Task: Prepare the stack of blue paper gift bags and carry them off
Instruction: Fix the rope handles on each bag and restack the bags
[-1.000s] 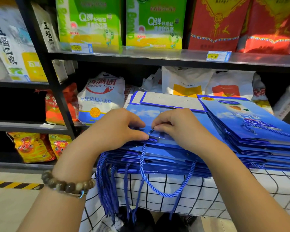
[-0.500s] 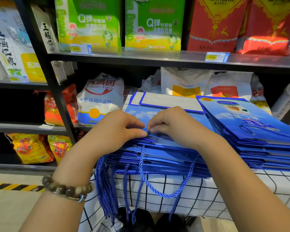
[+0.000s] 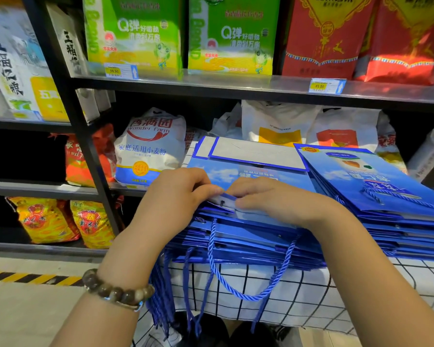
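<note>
On the checked-cloth worktop [image 3: 311, 291] nearest me lies the stack of blue paper gift bags [image 3: 248, 241], my left hand [image 3: 176, 196] and right hand [image 3: 268, 200] both pinching the near rim of the top bag [image 3: 251, 175], with a flour sack [image 3: 148, 149] and shop shelves [image 3: 236, 87] beyond.

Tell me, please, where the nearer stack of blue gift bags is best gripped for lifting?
Probably the near edge of the stack, from the front, thumbs on top and fingers underneath: it lies flat at the edge of the checked cloth, with its rope handles hanging over. The second stack overlaps its right side, so that side is blocked.
</note>
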The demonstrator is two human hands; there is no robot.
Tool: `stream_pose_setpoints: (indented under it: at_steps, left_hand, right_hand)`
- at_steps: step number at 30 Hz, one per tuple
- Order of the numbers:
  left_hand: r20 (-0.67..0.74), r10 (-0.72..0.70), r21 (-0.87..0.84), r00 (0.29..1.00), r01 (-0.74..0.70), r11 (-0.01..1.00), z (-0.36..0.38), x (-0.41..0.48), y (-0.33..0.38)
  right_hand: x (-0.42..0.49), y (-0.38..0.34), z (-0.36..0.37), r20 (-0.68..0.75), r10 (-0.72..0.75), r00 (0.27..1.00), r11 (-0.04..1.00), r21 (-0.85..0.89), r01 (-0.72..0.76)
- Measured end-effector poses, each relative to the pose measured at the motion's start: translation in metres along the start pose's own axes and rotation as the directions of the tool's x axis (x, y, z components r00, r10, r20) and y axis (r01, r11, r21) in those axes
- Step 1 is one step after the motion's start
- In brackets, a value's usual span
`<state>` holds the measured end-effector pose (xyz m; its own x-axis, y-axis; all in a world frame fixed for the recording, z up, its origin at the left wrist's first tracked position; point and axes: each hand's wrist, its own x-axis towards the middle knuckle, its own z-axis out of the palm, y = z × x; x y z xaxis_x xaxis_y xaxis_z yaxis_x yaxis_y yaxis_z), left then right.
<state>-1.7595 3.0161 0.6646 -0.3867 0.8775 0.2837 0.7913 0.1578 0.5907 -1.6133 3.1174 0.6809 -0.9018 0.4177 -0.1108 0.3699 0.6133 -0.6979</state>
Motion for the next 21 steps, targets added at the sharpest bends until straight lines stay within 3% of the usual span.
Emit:
stream_pose_setpoints:
  at_steps: [3,5,9,17,21]
  left_hand:
    - [-0.115,-0.013,0.142,0.993,0.029,0.989,-0.001,-0.006,0.013]
    - [-0.179,0.014,0.284,0.984,0.038,0.958,-0.004,-0.014,0.025]
    - [-0.055,-0.014,0.572,0.998,0.043,0.819,0.005,-0.015,0.04]
    - [-0.049,-0.052,0.667,0.997,0.071,0.742,0.02,-0.02,0.06]
    - [-0.024,-0.09,0.675,0.996,0.083,0.733,0.022,-0.023,0.062]
  right_hand:
    - [0.0,0.0,0.002,0.024,-0.008,1.0,0.986,-0.164,0.011]
    - [0.001,0.002,0.002,0.009,-0.021,1.0,0.984,-0.176,0.022]
    - [-0.001,0.004,0.003,0.001,-0.048,0.999,0.99,-0.132,0.047]
    - [-0.004,0.01,0.01,-0.061,-0.074,0.995,0.996,-0.062,0.07]
    - [-0.006,0.01,0.012,-0.105,-0.076,0.992,0.995,0.052,0.081]
